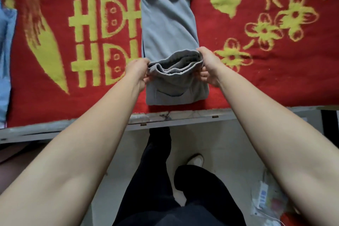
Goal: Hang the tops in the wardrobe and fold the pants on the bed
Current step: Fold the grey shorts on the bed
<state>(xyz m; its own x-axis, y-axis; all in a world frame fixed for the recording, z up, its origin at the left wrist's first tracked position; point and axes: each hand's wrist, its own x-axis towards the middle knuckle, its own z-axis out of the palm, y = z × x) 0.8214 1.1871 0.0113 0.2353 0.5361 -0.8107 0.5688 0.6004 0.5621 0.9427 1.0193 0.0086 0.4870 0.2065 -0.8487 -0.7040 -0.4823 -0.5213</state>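
The grey pants (168, 27) lie lengthwise on the bed (256, 82), waistband nearest its front edge. The left hand (139, 71) and right hand (209, 69) each pinch a waistband corner, grip closed on cloth that looks soft, light and floppy; the corners seem the best hold.

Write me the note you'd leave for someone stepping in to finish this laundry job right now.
Left hand and right hand: each pinches one side of the raised waistband of the long grey fleece pants, a grip on both sides.
The pants lie lengthwise on the red blanket with yellow flowers, legs stacked.
Done: halved lengthwise.
Left: probably fold them shorter.
A light blue garment lies at the blanket's left edge, untouched.
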